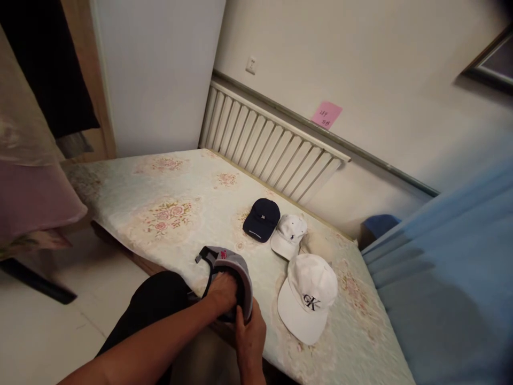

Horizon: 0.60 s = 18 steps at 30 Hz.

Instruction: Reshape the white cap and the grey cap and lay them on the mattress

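A grey baseball cap (235,258) with a small red mark and a dark back strap is held over the near edge of the bed, its opening turned towards me. My left hand (224,289) reaches into the cap; its fingers are hidden inside. Gripping the cap's brim, my right hand (250,329) has its thumb on the near side and fingers behind. To the right on the bed lie a navy cap (262,218), a white cap (289,233) with a small dark logo, and a larger white cap (310,294) lettered CK. Behind them a beige cap-like item (318,243) is partly hidden.
The bed (192,187) has a pale floral cover. Along the wall runs a white radiator (264,144), with a pink note (326,115) above it. A blue curtain (449,278) hangs at the right. Clothes (36,192) hang at the left, above a dark bar (38,280).
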Each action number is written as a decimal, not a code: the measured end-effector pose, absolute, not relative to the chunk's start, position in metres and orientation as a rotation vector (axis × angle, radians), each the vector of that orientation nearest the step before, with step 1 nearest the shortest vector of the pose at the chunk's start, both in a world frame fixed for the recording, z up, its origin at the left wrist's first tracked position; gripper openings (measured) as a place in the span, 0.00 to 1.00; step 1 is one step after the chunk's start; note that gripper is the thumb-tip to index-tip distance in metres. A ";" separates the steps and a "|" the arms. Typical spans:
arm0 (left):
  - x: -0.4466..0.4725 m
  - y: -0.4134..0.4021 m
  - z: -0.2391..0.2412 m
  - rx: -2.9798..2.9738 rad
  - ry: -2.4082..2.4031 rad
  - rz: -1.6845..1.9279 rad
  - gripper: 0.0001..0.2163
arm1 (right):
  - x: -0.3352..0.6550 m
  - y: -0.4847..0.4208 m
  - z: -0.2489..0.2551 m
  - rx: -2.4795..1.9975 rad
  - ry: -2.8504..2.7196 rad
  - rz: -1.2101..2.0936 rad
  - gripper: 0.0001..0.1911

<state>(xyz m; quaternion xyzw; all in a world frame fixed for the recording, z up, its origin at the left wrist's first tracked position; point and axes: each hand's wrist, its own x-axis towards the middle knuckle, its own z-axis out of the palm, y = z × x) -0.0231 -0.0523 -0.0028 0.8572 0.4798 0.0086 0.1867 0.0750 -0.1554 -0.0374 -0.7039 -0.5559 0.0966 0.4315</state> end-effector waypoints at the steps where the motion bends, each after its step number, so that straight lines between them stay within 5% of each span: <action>1: -0.023 -0.052 -0.005 2.408 1.371 0.026 0.18 | 0.075 -0.154 -0.038 -1.768 -1.390 0.220 0.17; 8: -0.012 -0.041 -0.028 2.434 1.388 0.316 0.16 | 0.091 -0.140 -0.038 -1.918 -1.381 0.112 0.28; 18: 0.013 -0.026 -0.023 2.457 1.387 0.598 0.21 | 0.131 -0.113 -0.019 -2.023 -1.300 0.101 0.30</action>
